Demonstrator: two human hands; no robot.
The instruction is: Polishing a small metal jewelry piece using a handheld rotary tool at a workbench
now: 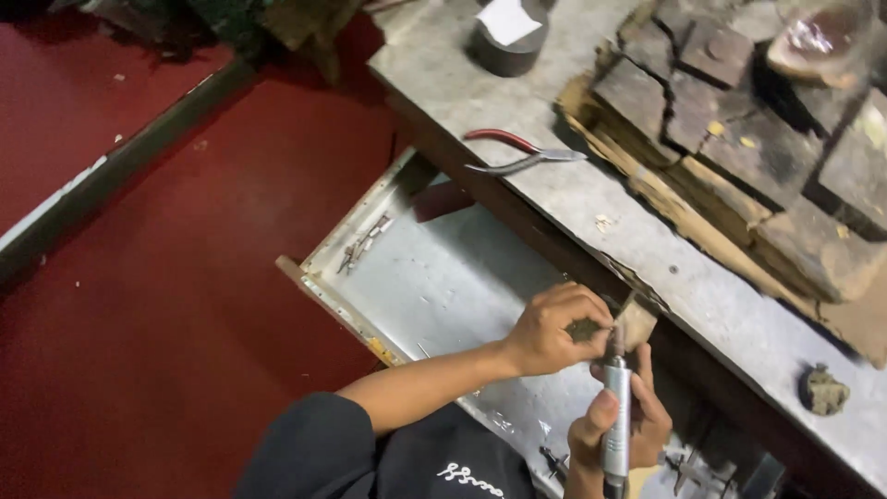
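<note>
At the bench edge, above the open drawer point(443, 277), 1 small dark piece point(583, 329) is being pinched by the left hand point(554, 328) against a wooden peg point(636, 322) for steadiness; the silver rotary handpiece point(616, 407) is being gripped pen-fashion by the right hand point(628, 420), tip meeting the piece.

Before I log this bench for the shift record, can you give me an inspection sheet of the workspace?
Surface: grey worn workbench with an open metal-lined drawer below it.
Job's things: left hand pinches a small dark piece against a wooden peg; right hand holds a silver handpiece, tip at the piece.
Clutter: red-handled pliers, stacked charred blocks, dark cylinder, dark lump, small bits in the drawer.
Grippers: both hands busy.
Cables: nothing seen.
Surroundings: red floor.
</note>
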